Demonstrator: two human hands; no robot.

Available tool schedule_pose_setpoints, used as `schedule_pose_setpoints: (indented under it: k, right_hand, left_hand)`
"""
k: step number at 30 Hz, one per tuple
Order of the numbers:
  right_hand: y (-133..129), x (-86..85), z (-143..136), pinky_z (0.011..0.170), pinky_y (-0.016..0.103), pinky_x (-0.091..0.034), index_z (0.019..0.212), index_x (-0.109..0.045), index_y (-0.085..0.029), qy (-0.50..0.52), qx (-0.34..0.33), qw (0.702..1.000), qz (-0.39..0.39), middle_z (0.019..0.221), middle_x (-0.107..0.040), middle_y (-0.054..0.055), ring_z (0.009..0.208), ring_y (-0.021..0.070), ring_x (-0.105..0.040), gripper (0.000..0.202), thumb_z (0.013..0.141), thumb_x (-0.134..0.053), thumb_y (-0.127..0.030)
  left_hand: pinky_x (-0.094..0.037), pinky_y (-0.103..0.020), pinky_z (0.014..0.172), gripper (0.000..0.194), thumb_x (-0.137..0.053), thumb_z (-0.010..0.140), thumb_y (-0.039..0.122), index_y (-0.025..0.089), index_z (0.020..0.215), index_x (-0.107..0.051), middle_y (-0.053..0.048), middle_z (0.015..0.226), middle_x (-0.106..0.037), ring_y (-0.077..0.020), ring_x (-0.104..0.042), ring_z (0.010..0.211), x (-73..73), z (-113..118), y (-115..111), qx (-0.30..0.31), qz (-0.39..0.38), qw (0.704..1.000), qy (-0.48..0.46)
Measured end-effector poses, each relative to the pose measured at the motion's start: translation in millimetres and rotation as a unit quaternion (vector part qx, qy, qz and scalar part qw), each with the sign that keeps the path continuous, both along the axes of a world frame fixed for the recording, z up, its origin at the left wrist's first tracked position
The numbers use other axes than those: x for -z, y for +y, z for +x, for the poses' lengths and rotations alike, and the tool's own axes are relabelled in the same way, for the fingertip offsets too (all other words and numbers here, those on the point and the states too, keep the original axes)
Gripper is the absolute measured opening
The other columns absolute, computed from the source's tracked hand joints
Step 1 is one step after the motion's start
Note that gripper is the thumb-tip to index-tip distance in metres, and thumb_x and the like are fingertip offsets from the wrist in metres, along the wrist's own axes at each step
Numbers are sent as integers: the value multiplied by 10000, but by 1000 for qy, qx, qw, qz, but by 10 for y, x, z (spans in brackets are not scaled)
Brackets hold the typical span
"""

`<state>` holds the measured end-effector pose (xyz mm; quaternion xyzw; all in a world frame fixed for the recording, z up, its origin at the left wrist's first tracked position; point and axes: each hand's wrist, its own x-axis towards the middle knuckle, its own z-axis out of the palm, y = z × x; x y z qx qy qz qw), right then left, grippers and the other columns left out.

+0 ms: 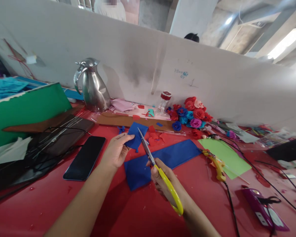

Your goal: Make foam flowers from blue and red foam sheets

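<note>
My left hand (118,148) pinches a small blue piece of paper or fabric (138,130) between thumb and fingers, above the red tabletop. In my right hand (164,177) is a pair of scissors (171,189) with yellow handles, my fingers closed around them. The blades point up and away, their tips at the right edge of the blue piece. Below my right hand lies a long blue strip (179,153) of the same colour. Red scraps (155,137) lie just behind the blades.
A phone (85,159) lies at left, a steel jug (95,87) behind it. Paper flowers (191,113) and a red-lidded jar (164,102) stand along the wall. Right are a yellow glue gun (217,166), green sheet (227,156), corded purple power strip (265,209) and cables.
</note>
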<state>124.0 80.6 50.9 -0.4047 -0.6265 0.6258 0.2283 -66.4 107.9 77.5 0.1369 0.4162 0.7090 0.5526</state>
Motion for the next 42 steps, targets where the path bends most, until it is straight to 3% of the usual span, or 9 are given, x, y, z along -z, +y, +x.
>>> schedule_pose_setpoints:
  k: [10, 16, 25, 32, 42]
  right_hand:
    - [4, -25, 8, 391, 171, -223, 1081, -460, -213, 36, -22, 999, -10, 654, -356, -64, 448, 40, -247, 503, 857, -404, -660]
    - [8, -43, 33, 406, 185, -248, 1120, -458, -218, 43, -23, 999, -9, 682, -361, -46, 484, 60, -272, 485, 872, -410, -632]
    - [-25, -104, 3, 405, 186, -191, 1072, -465, -211, 45, -15, 998, -43, 653, -333, -61, 451, 43, -220, 530, 840, -406, -684]
    - [-13, -2, 25, 419, 177, -213, 1082, -457, -219, 21, -10, 999, -24, 634, -337, -70, 452, 43, -231, 524, 842, -406, -681]
    - [-29, -22, 36, 411, 181, -159, 1058, -472, -224, -21, -18, 1000, 12, 620, -264, -70, 466, 54, -189, 476, 867, -388, -651]
  left_hand:
    - [-486, -177, 580, 208, -802, 477, 162, 139, 631, -665, 6, 622, -670, -91, -610, 581, 5, -31, -18, 19, 14, 999, 37]
    - [-440, -170, 506, 180, -791, 490, 186, 149, 588, -645, 21, 559, -630, -68, -557, 490, 13, -21, -34, 62, 6, 995, 74]
    - [-448, -186, 500, 159, -787, 492, 182, 169, 565, -646, 17, 563, -635, -84, -563, 488, 7, 1, -33, 53, 1, 995, 80]
    - [-450, -170, 514, 173, -794, 468, 183, 163, 553, -644, 17, 570, -636, -77, -564, 505, -12, -3, -40, 42, -4, 997, 72]
    - [-434, -172, 502, 154, -782, 496, 200, 168, 548, -641, 30, 528, -595, -75, -551, 492, -2, -46, -35, 49, -2, 995, 88]
